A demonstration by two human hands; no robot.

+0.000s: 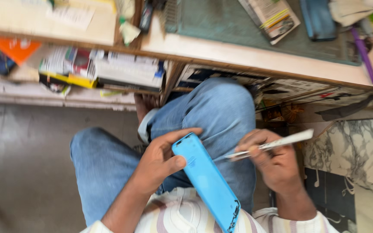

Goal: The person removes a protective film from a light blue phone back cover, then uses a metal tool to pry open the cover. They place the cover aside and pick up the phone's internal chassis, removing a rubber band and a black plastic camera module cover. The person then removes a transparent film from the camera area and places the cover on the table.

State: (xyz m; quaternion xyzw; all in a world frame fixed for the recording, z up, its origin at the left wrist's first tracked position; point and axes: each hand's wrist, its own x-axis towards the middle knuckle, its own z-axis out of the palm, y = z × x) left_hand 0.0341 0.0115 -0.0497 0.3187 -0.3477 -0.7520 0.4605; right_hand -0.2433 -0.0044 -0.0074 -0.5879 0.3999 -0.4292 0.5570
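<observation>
Seated person's left hand (160,162) is gripping a slim bright-blue plastic phone casing (206,181) over the lap, right hand (273,166) pinching silvery metal tweezers (268,146) beside its edge—apparently prying; next needs steady tip placement.

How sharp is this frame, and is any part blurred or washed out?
Head view: motion blur smears everything, most of all the right hand and its thin white tool; the left hand and blue phone are soft; the desk edge looks pale, slightly overexposed.
</observation>
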